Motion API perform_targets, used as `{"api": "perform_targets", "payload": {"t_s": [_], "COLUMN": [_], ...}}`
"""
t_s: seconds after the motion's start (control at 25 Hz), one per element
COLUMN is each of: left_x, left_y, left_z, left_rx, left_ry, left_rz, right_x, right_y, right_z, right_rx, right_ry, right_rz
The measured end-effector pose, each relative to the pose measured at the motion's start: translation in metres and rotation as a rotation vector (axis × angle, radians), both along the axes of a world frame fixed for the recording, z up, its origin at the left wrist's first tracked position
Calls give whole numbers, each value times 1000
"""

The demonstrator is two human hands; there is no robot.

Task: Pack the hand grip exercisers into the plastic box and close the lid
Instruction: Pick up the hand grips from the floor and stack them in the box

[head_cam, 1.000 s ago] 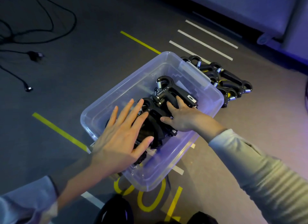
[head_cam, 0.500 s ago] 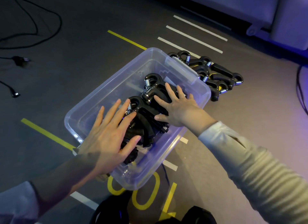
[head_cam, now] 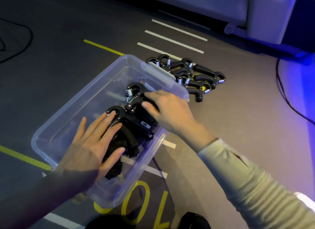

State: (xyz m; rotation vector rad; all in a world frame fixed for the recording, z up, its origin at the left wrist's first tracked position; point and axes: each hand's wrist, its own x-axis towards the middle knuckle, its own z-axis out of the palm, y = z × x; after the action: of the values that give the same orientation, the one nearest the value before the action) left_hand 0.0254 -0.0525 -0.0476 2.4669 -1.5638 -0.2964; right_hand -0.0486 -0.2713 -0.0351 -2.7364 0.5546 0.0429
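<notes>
Both hands (head_cam: 88,148) flat on exercisers (head_cam: 134,124), box (head_cam: 71,109) on taped grey floor (head_cam: 238,109)

Clear plastic box (head_cam: 81,109) sits open on the floor. Black grip exercisers (head_cam: 134,126) lie piled inside. More exercisers (head_cam: 196,75) heaped just beyond it.

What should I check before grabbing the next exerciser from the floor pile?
1. Box open, lid off: ok.
2. Room left in box, far left part bare: ok.
3. Packed exercisers below the rim: cannot tell.
4. Left hand free: not ok, flat on the packed exercisers.
5. Right hand free: not ok, resting on them.
6. Floor pile clear of the box: ok, beside its far end.
</notes>
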Motion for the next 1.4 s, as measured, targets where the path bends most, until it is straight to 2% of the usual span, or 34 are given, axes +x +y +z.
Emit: {"api": "perform_targets", "payload": {"t_s": [0.08,0.12,0.2,0.28,0.4,0.52,0.6,0.68,0.84,1.04,1.16,1.24,1.4], "left_x": [-5,-9,-20,-32,-47,-54,-55,-56,-58,-58,-58,-58,-58], "left_y": [-23,-37,-67,-100,-146,-168,-170,-170,-171,-171,-170,-170,-170], "left_z": [6,9,13,11,5,-2,-6,-10,-11,-17,-18,-18,-17], "left_rx": [-14,-15,-16,-6,4,16,16,14,-38,-87,-85,-85,-105], "left_ry": [38,55,75,82,117,136,104,83,59,36,32,31,46], "left_rz": [-47,-75,-140,-187,-175,-144,-133,-116,-137,-145,-138,-129,-119], "right_x": [-25,-38,-63,-79,-86,-70,-55,-41,-29,-24,-15,-8,-15], "right_y": [-10,-18,-38,-62,-98,-129,-146,-159,-162,-149,-146,-142,-134], "right_z": [-4,-10,-28,-50,-81,-98,-104,-107,-107,-111,-112,-112,-111], "right_rx": [21,39,80,62,-107,-130,-56,73,233,258,174,188,270], "right_ry": [-385,-488,-539,-379,120,283,347,317,53,85,204,250,106], "right_rz": [-135,-201,-322,-411,-325,-174,-124,-147,-215,-192,-213,-240,-299]}}
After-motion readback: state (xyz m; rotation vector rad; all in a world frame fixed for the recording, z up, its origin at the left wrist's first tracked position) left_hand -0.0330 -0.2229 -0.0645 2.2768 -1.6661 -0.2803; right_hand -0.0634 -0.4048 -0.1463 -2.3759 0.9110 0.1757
